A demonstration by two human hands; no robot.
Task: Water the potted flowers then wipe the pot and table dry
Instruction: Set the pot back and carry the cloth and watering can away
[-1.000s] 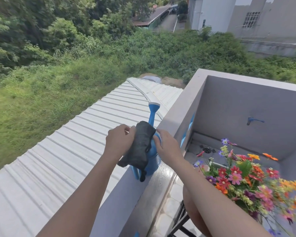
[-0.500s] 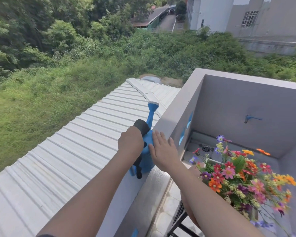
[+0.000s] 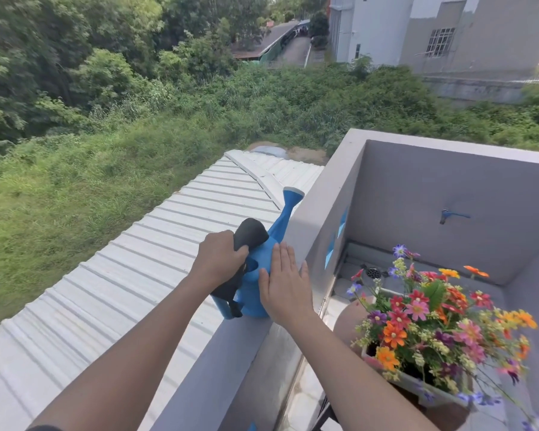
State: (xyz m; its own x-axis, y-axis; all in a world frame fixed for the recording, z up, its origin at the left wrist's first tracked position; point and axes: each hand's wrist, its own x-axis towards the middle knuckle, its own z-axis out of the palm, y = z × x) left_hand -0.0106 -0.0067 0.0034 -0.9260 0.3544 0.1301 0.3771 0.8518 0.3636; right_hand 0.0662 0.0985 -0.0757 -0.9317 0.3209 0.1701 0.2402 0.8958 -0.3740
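A blue plastic watering can (image 3: 255,284) stands on top of the grey balcony parapet wall (image 3: 311,231), just below the middle of the view, its spout (image 3: 288,205) reaching up toward 12 o'clock and ending in a rose head over the corrugated white metal roof (image 3: 112,284) beyond the wall. The left hand (image 3: 220,259) is curled tight around a dark grey cloth (image 3: 249,236), pressing it against the can's upper left side; one end of the cloth bulges above the knuckles and the other hangs down past the wrist at about 7 o'clock of the can. The right hand (image 3: 285,286) lies flat and spread, fingers straight and together, palm against the can's right flank, gripping nothing. At 4 o'clock from the can, inside the balcony, a bunch of mixed flowers (image 3: 430,318) in red, orange, pink and purple rises from a rectangular planter (image 3: 430,390); a rounded terracotta pot (image 3: 349,318) shows just to the left of the blooms. Whether the pot holds the planter cannot be told. A blue tap (image 3: 448,215) juts from the inner wall at 2 o'clock, and a round floor drain (image 3: 373,272) sits in the corner below it.
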